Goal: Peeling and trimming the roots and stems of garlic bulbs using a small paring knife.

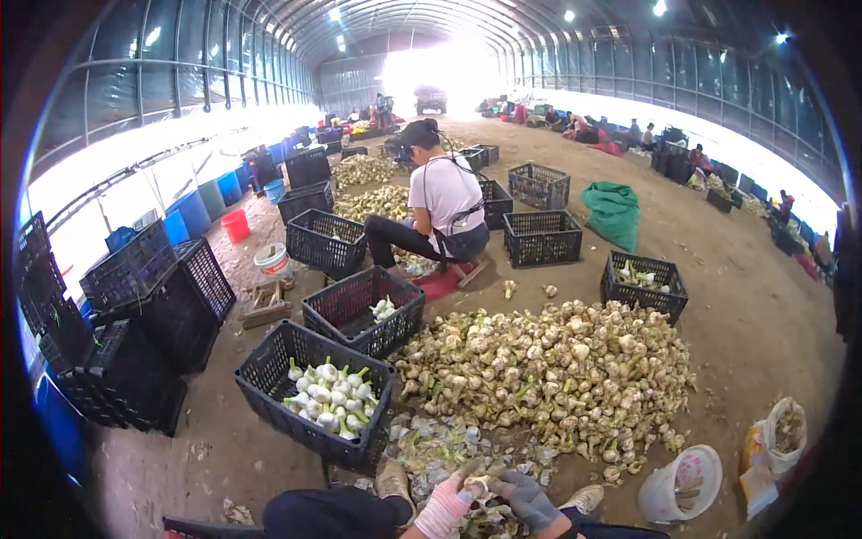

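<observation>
My left hand (446, 505), in a pink and white glove, is closed round a garlic bulb (479, 486) low in the middle of the view. Fingers of my right hand (528, 501), in a grey glove, are bent against the same bulb from the other side. The hands hide much of the bulb. Below and around them lie loose garlic skins (440, 442). Just beyond is a big heap of unpeeled garlic bulbs (557, 377). To the left, a black crate (269, 395) holds clean white garlic bulbs (332, 395) with green stems.
Another black crate (359, 328) with a few white bulbs stands behind the first. At right are a white bucket (660, 494) and a sack (763, 440). A person (446, 198) sits on a low stool ahead, among crates. Stacked crates (153, 332) line the left.
</observation>
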### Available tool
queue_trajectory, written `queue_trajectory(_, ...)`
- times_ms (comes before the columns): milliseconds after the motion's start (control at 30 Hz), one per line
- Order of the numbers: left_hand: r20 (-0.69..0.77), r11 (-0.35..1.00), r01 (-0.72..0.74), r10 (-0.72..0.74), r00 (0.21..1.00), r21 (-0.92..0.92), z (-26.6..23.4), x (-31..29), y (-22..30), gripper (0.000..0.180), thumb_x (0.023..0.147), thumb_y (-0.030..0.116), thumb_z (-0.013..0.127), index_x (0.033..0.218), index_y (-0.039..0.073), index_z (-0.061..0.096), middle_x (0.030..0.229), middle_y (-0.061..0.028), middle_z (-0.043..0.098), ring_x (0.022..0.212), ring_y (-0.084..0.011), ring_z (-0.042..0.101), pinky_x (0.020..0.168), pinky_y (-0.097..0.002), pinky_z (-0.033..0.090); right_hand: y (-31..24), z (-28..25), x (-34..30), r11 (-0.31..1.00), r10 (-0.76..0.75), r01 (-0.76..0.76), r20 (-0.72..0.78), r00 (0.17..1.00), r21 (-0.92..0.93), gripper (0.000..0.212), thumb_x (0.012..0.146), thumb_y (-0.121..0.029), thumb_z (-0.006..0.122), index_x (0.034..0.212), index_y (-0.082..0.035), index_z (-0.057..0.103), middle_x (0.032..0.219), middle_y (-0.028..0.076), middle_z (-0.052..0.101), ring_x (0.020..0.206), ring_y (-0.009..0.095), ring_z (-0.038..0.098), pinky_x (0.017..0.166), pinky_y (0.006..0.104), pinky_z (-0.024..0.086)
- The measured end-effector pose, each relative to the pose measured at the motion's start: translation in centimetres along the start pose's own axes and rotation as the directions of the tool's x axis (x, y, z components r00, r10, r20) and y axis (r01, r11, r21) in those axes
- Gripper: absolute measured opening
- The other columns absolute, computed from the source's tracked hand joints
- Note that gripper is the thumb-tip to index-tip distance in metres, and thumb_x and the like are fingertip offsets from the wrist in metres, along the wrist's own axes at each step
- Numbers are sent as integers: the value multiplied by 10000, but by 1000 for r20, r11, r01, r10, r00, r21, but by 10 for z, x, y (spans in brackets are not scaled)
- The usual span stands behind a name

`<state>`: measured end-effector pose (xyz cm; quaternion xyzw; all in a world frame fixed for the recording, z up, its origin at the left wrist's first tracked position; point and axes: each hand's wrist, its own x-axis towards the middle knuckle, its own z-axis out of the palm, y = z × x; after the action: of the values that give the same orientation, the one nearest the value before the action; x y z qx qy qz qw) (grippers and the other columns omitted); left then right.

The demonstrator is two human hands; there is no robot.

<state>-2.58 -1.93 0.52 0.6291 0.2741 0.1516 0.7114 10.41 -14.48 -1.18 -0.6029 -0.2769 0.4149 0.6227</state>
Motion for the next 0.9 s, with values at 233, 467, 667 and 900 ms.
queue_trajectory(233, 320, 467, 413, -268, 909, -782, -2, 11, -42, 330, 897, 266, 590, 1161, 68, 599, 960, -107, 664, 804, -224, 632, 740, -380, 533, 40, -8, 12, 855, -325, 275, -41, 945, -440, 228, 915, -141, 520, 1048, 9, 630, 916, 54, 634, 854, 186, 594, 774, 314, 468)
queue_trajectory(467, -61, 995, 100, -101, 993, -19, 12, -3, 3, 384, 902, 283, 624, 1176, 15, 592, 968, -95, 681, 857, -169, 645, 773, -302, 527, 51, -13, 6, 825, -348, 220, -162, 923, -521, 291, 864, -215, 596, 1037, 19, 590, 951, 208, 605, 871, 377, 595, 751, 422, 495)
queue_trajectory(667, 141, 898, 183, -137, 981, -400, -11, 3, 12, 547, 812, 360, 703, 1176, -31, 583, 982, -89, 680, 852, -157, 645, 738, -300, 522, 14, -1, -9, 817, -341, 253, -81, 936, -518, 294, 874, -217, 555, 1082, -15, 606, 954, 196, 594, 876, 395, 579, 772, 446, 475)
queue_trajectory(900, 219, 860, 232, -144, 965, -454, 5, -2, 21, 922, 633, 333, 866, 1364, -25, 435, 1044, -84, 627, 876, -180, 637, 656, -283, 547, 66, -22, 24, 757, -129, -62, -242, 962, -651, 300, 940, -274, 526, 1047, -7, 610, 1000, 152, 631, 946, 303, 583, 854, 412, 464)
